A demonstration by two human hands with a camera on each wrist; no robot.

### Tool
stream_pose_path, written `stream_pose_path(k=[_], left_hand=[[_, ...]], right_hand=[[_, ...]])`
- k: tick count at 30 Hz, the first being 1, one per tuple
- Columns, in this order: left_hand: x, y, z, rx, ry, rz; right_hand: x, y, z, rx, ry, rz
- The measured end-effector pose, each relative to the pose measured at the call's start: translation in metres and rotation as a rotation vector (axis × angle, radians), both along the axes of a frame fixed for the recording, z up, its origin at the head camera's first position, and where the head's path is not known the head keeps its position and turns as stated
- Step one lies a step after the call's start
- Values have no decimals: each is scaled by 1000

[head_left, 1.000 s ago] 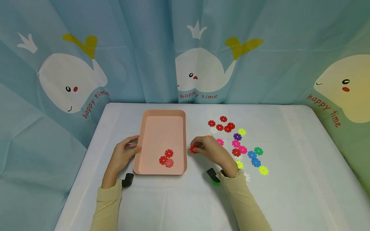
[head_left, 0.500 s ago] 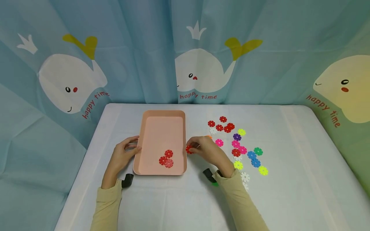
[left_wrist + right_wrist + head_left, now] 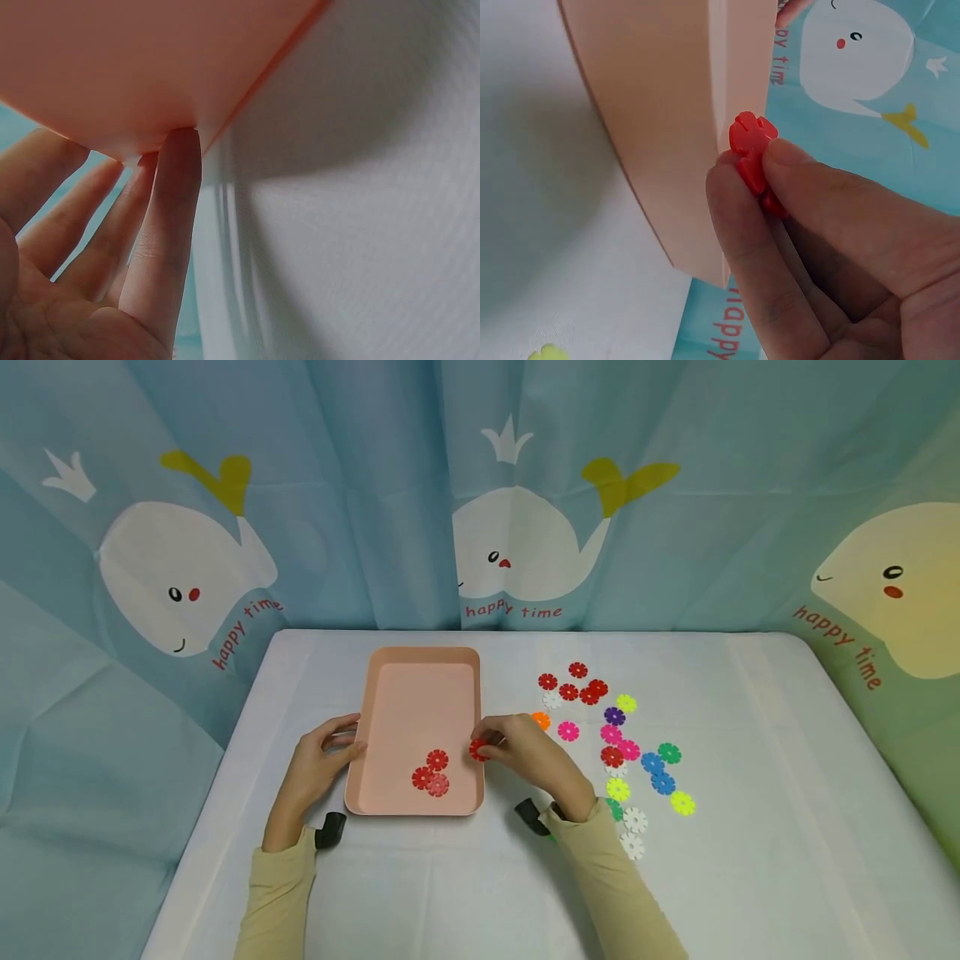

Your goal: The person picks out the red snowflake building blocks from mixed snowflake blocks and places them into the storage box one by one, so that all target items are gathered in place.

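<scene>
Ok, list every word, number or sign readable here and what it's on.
"happy time": curtain, by the left whale.
"happy time": curtain, by the middle whale.
"happy time": curtain, by the right whale.
"py time": curtain, right wrist view, partly hidden.
"appy": curtain, right wrist view, partly hidden.
Tray, discs, left wrist view: nothing readable.

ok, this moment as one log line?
left hand: touches pink tray, left side | right hand: pinches red disc near right rim | in tray: three reddish discs | on white table: assorted discs
</scene>
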State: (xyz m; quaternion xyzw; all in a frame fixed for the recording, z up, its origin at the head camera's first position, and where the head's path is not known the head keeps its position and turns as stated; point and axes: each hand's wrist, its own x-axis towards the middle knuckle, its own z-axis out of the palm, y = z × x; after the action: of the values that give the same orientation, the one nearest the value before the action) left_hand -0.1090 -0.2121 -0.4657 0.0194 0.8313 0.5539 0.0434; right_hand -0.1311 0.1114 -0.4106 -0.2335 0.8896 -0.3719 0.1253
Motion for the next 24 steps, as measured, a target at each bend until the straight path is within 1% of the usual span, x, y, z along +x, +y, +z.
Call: stream_pose_path(k=[6,9,18,24], left_hand=[[-1,0,-1,-10,8,0],[-1,0,-1,-9,4,1],[-1,0,-1,2,-3,-3],[-1,0,-2,-1,8,-3]], right_hand=[[1,-7,4,-1,4,19],[0,-11,5,-2,-4,14],[-4,-23,2,-10,11,16],[-5,-30,0,-32,28,30]])
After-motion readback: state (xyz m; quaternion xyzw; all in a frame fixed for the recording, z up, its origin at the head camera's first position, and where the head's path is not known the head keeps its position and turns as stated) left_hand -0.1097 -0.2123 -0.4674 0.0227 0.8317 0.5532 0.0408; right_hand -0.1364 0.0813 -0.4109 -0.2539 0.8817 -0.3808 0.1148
